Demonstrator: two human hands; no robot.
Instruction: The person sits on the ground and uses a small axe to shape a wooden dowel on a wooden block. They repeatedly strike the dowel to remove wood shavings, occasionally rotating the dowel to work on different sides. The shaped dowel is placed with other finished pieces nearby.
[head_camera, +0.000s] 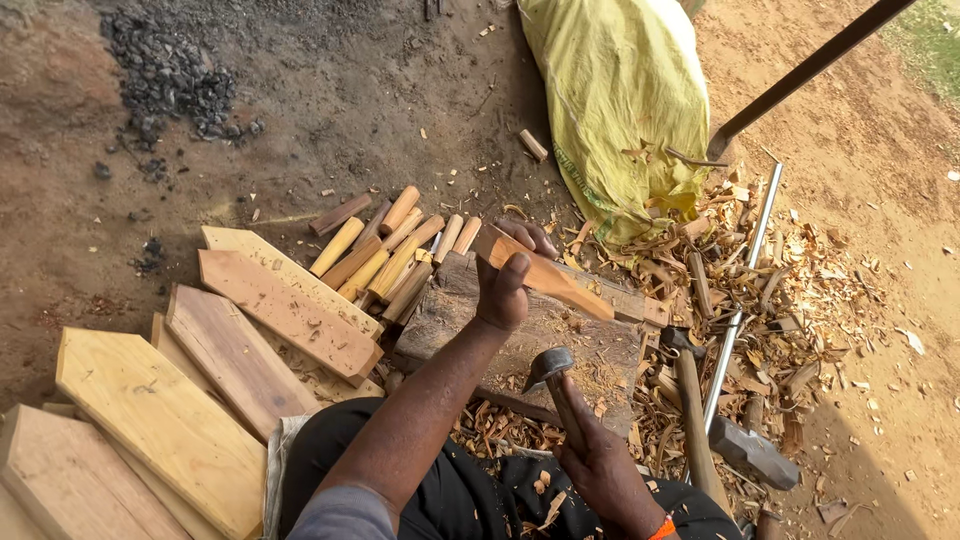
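The left hand (503, 290) is closed round a long wood piece (545, 275) & holds it slanted, low end resting on the big wood block (530, 340). The right hand (597, 462) grips a small axe (550, 368) by its handle, head up just above the block. Short round sticks (385, 250) lie just left of the block. Flat boards (230, 350) sit further left. Wood chips (770, 290) & a yellow sack (620, 100) are on the right.
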